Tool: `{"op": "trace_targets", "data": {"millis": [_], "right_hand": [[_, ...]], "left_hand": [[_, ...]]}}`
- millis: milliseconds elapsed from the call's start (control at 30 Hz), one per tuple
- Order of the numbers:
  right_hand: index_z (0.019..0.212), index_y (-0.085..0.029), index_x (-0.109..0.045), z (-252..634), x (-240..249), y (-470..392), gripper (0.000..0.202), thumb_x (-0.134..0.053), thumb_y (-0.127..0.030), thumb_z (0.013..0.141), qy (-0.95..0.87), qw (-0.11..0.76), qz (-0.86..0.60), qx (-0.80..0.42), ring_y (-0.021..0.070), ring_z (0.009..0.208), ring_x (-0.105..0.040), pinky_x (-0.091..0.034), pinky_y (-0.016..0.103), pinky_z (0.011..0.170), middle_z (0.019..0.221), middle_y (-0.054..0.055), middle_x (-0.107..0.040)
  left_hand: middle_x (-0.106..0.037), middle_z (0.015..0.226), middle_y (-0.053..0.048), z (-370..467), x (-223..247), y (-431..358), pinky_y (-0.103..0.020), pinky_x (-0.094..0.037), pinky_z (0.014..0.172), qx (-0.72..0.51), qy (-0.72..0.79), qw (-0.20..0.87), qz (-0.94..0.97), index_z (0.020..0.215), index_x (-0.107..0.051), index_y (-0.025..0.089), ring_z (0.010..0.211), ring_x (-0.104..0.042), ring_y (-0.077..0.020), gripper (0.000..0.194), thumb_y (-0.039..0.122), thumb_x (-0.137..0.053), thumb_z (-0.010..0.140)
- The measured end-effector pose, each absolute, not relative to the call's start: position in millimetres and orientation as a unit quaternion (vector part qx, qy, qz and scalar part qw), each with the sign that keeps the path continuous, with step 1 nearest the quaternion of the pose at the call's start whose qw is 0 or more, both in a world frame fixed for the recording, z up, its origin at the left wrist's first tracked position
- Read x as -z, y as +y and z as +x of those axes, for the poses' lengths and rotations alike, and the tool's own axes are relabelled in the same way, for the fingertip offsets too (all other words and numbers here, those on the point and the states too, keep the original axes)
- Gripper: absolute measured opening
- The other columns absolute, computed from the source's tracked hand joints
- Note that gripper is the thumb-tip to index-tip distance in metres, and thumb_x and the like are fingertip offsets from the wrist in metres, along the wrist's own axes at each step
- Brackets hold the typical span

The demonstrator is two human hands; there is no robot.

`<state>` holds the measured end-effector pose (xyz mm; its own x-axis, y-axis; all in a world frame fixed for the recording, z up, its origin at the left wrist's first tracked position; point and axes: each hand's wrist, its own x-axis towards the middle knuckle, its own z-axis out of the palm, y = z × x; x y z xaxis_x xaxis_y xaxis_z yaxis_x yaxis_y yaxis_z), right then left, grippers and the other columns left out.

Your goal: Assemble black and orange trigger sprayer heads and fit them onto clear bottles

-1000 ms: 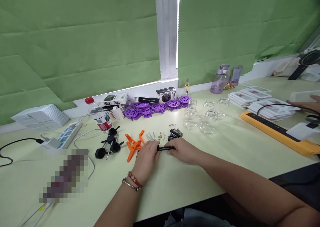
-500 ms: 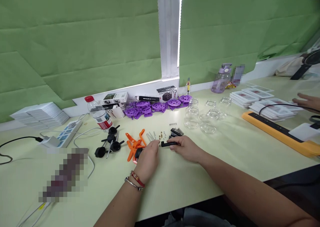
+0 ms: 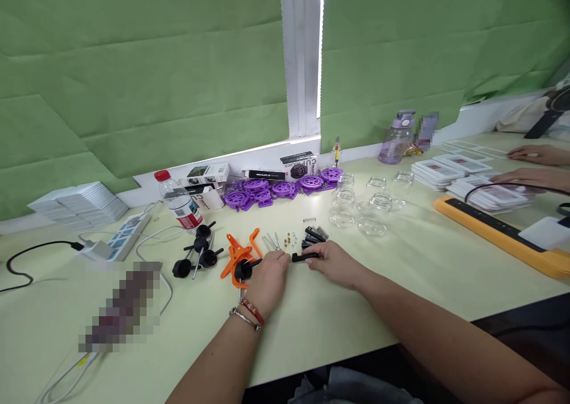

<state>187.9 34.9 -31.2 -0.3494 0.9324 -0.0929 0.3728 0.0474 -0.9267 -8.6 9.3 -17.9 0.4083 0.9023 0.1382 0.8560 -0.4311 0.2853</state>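
Two hands meet just right of the orange plastic clamp (image 3: 238,255) on the pale green table (image 3: 401,273). Right hand (image 3: 332,263) pinches a short black plastic rod (image 3: 304,256) at its right end. Left hand (image 3: 269,276) is curled shut on a black round-headed knob (image 3: 244,269), touching the clamp. Rod lies between both hands, its left tip near the left fingers.

Pale yellow-green laminate worktable (image 3: 401,285) runs wide under the grip. Behind it, creased green paper sheets (image 3: 142,78) cover the windows, far above the grip. White window frame strip (image 3: 303,54) between them leaks bright daylight.
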Motion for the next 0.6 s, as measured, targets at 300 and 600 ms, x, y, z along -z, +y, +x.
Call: {"op": "trace_targets", "data": {"millis": [300, 600], "right_hand": [[0.098, -0.023, -0.072, 194.8, 25.5, 36.2, 0.028, -0.054, -0.023, 0.076, -0.730, 0.273, -0.466, -0.419, 0.0202, 0.080, -0.062, -0.050, 0.034, 0.073, 0.093, 0.002, -0.071], [0.087, -0.025, -0.074, 209.1, 16.1, 31.5, 0.026, -0.053, -0.018, 0.074, -0.805, 0.216, -0.490, -0.257, 0.0185, 0.075, -0.060, -0.046, 0.028, 0.065, 0.087, 0.003, -0.067]], "left_hand": [[-0.059, 0.085, -0.006, -8.0, 16.7, 10.1, -0.030, -0.042, 0.078, -0.119, 0.530, 0.054, 0.838, 0.081, -0.060, 0.019, 0.089, -0.052, -0.0195, 0.022, 0.014, -0.039, 0.088], [-0.056, 0.089, -0.006, -7.5, 17.2, 7.3, -0.031, -0.042, 0.078, -0.102, 0.537, 0.041, 0.836, 0.083, -0.057, 0.018, 0.090, -0.051, -0.0197, 0.021, 0.010, -0.038, 0.087]]}}
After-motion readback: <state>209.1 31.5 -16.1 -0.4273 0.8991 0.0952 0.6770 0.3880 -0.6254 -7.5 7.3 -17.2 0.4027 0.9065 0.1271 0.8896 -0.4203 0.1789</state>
